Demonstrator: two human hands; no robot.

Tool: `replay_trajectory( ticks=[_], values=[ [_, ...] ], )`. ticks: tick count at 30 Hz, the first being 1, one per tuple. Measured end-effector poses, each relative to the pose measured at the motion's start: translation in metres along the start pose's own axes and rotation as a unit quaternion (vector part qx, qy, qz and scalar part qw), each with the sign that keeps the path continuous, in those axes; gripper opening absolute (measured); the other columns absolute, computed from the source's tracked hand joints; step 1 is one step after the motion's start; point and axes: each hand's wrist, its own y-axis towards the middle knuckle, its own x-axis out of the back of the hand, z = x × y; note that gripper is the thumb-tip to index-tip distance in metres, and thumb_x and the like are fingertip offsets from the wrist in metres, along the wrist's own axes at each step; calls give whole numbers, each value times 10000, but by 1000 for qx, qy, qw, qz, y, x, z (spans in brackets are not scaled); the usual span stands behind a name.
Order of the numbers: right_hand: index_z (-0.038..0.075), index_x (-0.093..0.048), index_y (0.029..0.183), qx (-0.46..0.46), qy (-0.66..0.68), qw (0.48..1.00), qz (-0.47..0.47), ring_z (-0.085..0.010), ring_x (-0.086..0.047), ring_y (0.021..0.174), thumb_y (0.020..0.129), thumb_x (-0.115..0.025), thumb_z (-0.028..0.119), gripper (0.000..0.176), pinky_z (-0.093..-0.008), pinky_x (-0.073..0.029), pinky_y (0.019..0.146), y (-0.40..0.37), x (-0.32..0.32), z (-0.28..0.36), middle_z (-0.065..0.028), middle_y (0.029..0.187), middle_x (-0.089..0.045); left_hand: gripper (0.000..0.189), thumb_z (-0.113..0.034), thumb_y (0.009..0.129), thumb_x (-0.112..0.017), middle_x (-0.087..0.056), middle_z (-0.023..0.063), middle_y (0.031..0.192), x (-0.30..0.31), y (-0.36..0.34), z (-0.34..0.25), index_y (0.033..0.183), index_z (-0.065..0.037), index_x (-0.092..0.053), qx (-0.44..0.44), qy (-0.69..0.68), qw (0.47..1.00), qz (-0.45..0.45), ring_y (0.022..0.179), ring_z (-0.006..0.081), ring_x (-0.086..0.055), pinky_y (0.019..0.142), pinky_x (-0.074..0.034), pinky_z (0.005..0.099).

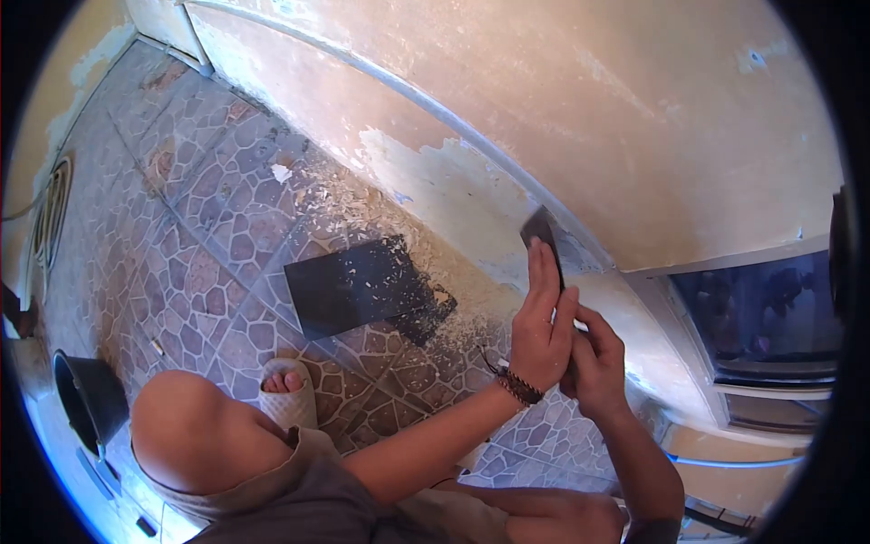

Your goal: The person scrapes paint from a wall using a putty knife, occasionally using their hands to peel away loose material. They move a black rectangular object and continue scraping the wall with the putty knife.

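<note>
Scraper [541, 234]: dark, flat, wide-bladed, corner tilted upward. Lies against the pale wall [634, 118] at the edge of a bare, flaked patch. Left hand [542, 331], braided band at the wrist: fingers stretched straight, pressed along the blade. Right hand [594, 363] just behind, curled closed low on the tool; handle hidden. Below, on the tiled floor [208, 181], a black sheet [353, 286] strewn with pale flakes.

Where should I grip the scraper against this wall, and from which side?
Take the scraper by its lower end, coming from below: its blade points up against the wall. The right hand wraps that end; the left hand lies flat on the blade.
</note>
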Motion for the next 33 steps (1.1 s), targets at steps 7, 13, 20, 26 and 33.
replay_trajectory(
  ticks=[7, 13, 20, 26, 33],
  values=[
    [-5, -564, 1162, 6, 4, 999, -51, -18, -445, 494, 939, -446, 60, 260, -185, -339, 429, 3, 0, -18, 0, 683, -569, 555, -129, 956, -442, -278, 283, 1439, -9, -3, 13, 1411, 76, -200, -34, 41, 999, -5, 1334, 288, -320, 1048, -297, 311],
    [-18, -569, 1183, 136, -66, 988, -11, -19, -487, 594, 949, -456, 74, 276, -179, -359, 487, 45, -28, -10, -27, 750, -615, 546, -152, 971, -424, -362, 286, 1394, 20, 30, 25, 1423, 55, -199, 29, 19, 998, -57, 1063, 226, -549, 839, -450, 313],
    [-29, -582, 1163, -7, -35, 998, -59, -65, -543, 711, 931, -503, 93, 274, -216, -451, 621, 4, 24, -26, -47, 839, -643, 555, -134, 951, -438, -409, 287, 1361, -22, -10, 22, 1429, 37, -213, -80, 150, 985, -25, 957, 284, -611, 758, -479, 351],
    [-22, -575, 1178, 67, -36, 996, -36, -15, -446, 573, 935, -512, 105, 281, -186, -348, 481, 32, -12, -13, 12, 711, -576, 579, -103, 938, -433, -286, 281, 1438, 4, 17, 11, 1422, 72, -168, 62, 59, 996, -23, 1283, 300, -405, 978, -383, 353],
    [-25, -577, 1160, -16, 22, 997, -70, -24, -465, 527, 936, -485, 64, 258, -183, -361, 449, 3, 16, -23, -24, 756, -612, 572, -115, 934, -428, -222, 357, 1421, -16, -5, 12, 1397, 115, -184, -45, 78, 996, 17, 1333, 427, -268, 1047, -304, 378]
  ],
)
